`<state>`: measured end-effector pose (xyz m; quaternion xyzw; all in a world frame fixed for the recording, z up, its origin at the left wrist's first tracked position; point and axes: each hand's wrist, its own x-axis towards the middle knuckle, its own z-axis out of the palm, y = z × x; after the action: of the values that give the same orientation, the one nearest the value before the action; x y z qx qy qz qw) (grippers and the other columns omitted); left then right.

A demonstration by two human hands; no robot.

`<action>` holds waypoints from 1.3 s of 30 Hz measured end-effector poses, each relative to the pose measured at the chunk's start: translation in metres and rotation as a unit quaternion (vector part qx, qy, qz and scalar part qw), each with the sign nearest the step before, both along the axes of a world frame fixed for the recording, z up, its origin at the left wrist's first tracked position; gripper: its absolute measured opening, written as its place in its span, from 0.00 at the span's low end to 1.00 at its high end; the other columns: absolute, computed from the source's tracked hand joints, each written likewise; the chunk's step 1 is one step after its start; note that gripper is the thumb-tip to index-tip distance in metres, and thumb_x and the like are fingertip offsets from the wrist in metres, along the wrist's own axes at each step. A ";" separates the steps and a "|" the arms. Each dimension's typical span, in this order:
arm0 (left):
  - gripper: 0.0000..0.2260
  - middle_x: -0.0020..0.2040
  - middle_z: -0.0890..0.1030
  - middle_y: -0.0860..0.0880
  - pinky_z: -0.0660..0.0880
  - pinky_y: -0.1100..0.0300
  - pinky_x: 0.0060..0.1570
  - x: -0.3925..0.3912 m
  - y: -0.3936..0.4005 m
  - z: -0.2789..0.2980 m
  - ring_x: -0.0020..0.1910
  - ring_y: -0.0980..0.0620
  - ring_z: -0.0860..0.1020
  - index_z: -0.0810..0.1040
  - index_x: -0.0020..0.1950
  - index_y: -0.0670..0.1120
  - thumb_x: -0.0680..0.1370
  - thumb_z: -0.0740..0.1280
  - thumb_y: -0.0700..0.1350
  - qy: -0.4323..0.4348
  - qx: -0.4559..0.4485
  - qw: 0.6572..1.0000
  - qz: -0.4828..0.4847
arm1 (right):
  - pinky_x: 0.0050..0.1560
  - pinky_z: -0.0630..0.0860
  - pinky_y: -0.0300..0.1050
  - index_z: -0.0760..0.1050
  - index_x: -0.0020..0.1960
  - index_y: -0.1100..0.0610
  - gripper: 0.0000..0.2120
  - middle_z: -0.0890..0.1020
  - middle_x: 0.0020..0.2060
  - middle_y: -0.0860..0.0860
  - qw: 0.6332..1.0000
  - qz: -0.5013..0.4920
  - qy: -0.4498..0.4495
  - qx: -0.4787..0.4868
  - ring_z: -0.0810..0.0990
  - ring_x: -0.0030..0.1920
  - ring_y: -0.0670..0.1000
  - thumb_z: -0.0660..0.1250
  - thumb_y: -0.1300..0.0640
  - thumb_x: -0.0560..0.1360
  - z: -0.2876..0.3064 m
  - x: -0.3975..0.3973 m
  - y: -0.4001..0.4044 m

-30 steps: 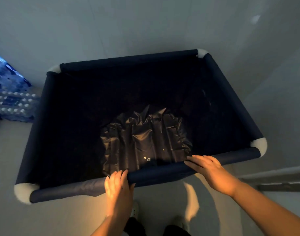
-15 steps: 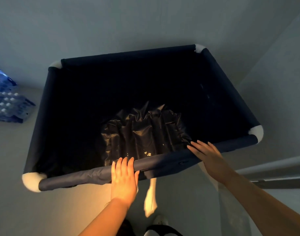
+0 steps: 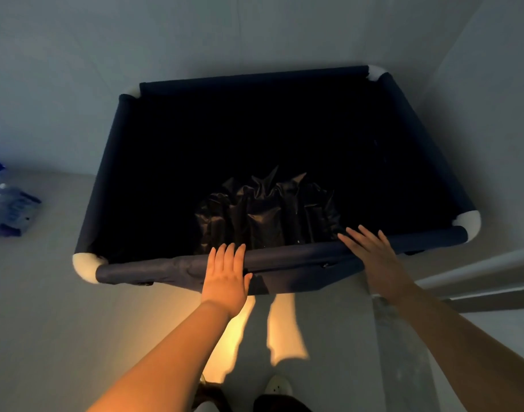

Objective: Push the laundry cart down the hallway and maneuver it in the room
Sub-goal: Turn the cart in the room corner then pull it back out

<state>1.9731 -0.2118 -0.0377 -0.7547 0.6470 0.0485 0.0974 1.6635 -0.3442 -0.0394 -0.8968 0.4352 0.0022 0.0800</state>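
a: centre of the frame, item one: laundry cart, dark navy fabric stretched over a tube frame, four pale corner caps. it fills the middle of the frame, its near rail running across the lower middle.

b: contents?

a: one crumpled dark liner or bag, glossy, lying at the bottom toward the near side. rest of the interior too dark to read.

b: hands?

a: left hand, lower centre: palm flat on the near rail, fingers straight and together, lying over its top, not curled round it. right hand, right of centre: also flat and spread, fingers lying across the same rail toward the inside. neither is clenched; both press rather than grasp.

b: surroundings?

a: pale floor below, a warm patch of light between the forearms. light wall across the top, close behind the cart's far rail. far left edge: blue shrink-wrapped pack of bottles, partly cut off. bottom centre: one pale shoe.
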 end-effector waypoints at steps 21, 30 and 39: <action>0.30 0.76 0.55 0.42 0.40 0.46 0.72 0.003 -0.108 -0.005 0.74 0.41 0.51 0.47 0.76 0.45 0.79 0.53 0.57 0.019 -0.018 0.996 -0.079 | 0.71 0.32 0.47 0.53 0.75 0.47 0.48 0.60 0.74 0.50 0.996 -0.087 -0.011 0.026 0.50 0.75 0.52 0.65 0.76 0.63 -0.007 -0.019 -0.042; 0.31 0.77 0.51 0.40 0.31 0.46 0.69 0.003 -0.106 -0.009 0.75 0.40 0.47 0.45 0.76 0.45 0.79 0.52 0.56 0.030 -0.023 0.996 -0.084 | 0.73 0.39 0.52 0.45 0.74 0.44 0.52 0.58 0.75 0.49 0.995 -0.100 0.014 0.016 0.48 0.75 0.50 0.62 0.78 0.62 -0.003 -0.016 -0.040; 0.31 0.77 0.50 0.41 0.34 0.45 0.70 0.010 -0.106 -0.008 0.75 0.42 0.46 0.40 0.76 0.44 0.80 0.51 0.57 0.036 -0.008 0.993 -0.111 | 0.73 0.38 0.52 0.50 0.75 0.50 0.40 0.57 0.75 0.51 0.981 -0.195 -0.006 0.019 0.47 0.75 0.54 0.60 0.73 0.70 0.006 0.007 -0.031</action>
<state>1.9827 -0.3177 -0.0462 -0.6764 0.7305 0.0594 0.0730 1.6707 -0.3749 -0.0331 -0.7928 0.6013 -0.0108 0.0990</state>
